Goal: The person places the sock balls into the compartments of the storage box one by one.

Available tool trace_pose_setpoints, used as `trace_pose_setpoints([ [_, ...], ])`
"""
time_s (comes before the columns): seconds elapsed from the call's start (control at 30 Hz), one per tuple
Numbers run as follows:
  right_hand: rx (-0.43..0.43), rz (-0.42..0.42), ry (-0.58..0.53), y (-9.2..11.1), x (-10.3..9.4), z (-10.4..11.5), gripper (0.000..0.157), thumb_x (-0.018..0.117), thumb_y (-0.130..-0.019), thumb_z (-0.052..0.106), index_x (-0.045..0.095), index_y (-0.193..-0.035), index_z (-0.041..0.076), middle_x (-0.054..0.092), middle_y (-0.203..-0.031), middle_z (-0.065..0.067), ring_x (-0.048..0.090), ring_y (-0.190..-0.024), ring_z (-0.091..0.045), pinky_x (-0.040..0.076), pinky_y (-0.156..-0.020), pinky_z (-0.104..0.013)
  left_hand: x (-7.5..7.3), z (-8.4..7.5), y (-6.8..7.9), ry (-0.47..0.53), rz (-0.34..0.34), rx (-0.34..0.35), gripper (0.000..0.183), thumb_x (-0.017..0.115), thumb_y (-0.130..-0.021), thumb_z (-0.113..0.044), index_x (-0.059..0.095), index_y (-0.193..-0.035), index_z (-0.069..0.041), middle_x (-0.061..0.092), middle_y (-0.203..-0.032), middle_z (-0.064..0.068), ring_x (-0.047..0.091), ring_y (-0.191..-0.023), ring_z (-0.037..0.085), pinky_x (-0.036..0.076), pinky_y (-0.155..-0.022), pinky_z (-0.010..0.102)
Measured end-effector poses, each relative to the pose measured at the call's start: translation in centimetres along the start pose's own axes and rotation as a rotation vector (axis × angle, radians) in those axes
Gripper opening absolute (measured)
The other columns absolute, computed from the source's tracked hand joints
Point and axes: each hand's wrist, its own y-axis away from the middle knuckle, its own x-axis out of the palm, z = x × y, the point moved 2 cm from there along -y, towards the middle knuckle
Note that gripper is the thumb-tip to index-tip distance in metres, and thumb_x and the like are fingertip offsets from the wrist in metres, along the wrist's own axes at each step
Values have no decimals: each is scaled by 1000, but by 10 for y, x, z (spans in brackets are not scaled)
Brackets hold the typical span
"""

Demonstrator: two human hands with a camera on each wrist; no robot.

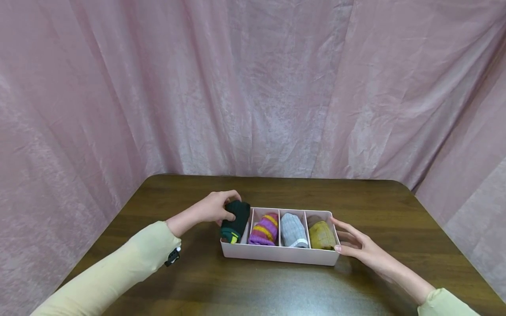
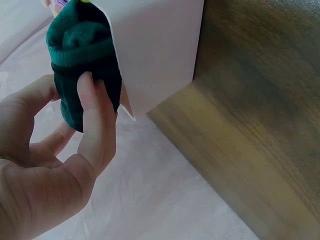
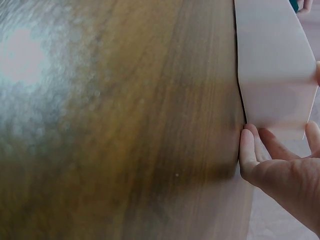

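A pale pink divided storage box (image 1: 280, 254) sits on the table, one rolled piece of knitwear in each compartment. At its left end my left hand (image 1: 215, 208) holds a dark green rolled sock (image 1: 237, 217) between thumb and fingers. In the left wrist view this sock (image 2: 82, 50) is partly inside the end wall, its lower end still outside the rim. My right hand (image 1: 363, 248) touches the box's right end, thumb at the near corner and index finger at the far one. From the right wrist view, fingertips (image 3: 247, 137) rest low against the end wall.
Beside the green roll lie a purple and orange striped roll (image 1: 265, 230), a light blue-grey ribbed one (image 1: 293, 230) and a mustard one (image 1: 322, 236). The brown wooden table (image 1: 253, 289) extends around the box. Pink curtains (image 1: 253, 87) hang behind its far edge.
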Motion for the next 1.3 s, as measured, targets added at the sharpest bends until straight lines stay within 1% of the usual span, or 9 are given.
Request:
trace_pose_setpoints([
  [0.23,16,-7,-1,0,0,-2,71,60,-98,19,23,-158,25,33,-157,-24,55,-123,-2,43,-92,-14,5,3,-3,-27,56,-9,41,75,-82,-4,62,-120,-10,67,-99,15,64,-57,17,59,-52,31],
  [0.4,-4,-19,5,1,2,-4,71,61,-97,17,24,-158,23,32,-158,-22,54,-122,1,44,-93,-14,8,4,-2,-53,96,4,43,78,-81,-7,63,-121,-9,68,-108,18,65,-58,15,58,-51,28],
  [0.53,-20,-22,8,1,3,-3,71,60,-97,17,24,-158,22,31,-159,-22,53,-122,3,44,-92,-14,5,4,-1,-53,114,22,46,79,-81,-11,63,-125,-8,65,-116,21,66,-61,15,59,-57,28],
  [0.7,-37,-27,15,1,3,0,71,61,-97,17,24,-158,21,32,-158,-22,52,-121,6,44,-92,-14,0,1,1,-59,148,43,48,80,-81,-14,63,-126,-7,63,-120,20,64,-64,12,58,-63,26],
  [0.93,-21,-16,13,2,3,0,71,60,-97,18,23,-158,22,32,-158,-23,52,-121,6,44,-92,-14,-3,2,0,-92,142,78,49,80,-80,-13,63,-125,-8,63,-123,21,62,-61,10,55,-62,22],
  [1.03,-10,-11,2,2,3,-2,71,60,-98,18,22,-158,23,32,-157,-24,53,-121,4,44,-92,-14,-3,3,0,-94,138,88,50,80,-80,-12,62,-127,-8,62,-122,20,63,-62,12,53,-62,22],
  [1.1,-6,-6,-2,2,3,-2,71,60,-98,18,22,-158,23,32,-158,-24,53,-122,3,44,-92,-14,-5,3,1,-75,135,99,51,79,-80,-11,61,-127,-7,62,-122,21,65,-63,16,53,-61,23],
  [1.2,-9,-2,-3,2,3,0,72,60,-98,17,22,-158,22,34,-156,-26,56,-121,-1,44,-91,-14,-9,2,3,-73,116,127,51,79,-80,-11,61,-128,-7,61,-123,23,70,-75,20,55,-64,24],
  [1.3,-65,-9,82,0,1,4,75,63,-96,17,21,-159,22,38,-153,-28,59,-122,-14,48,-90,-18,-15,1,7,-136,70,180,50,78,-82,-15,60,-128,-9,60,-123,22,71,-87,21,58,-73,29],
])
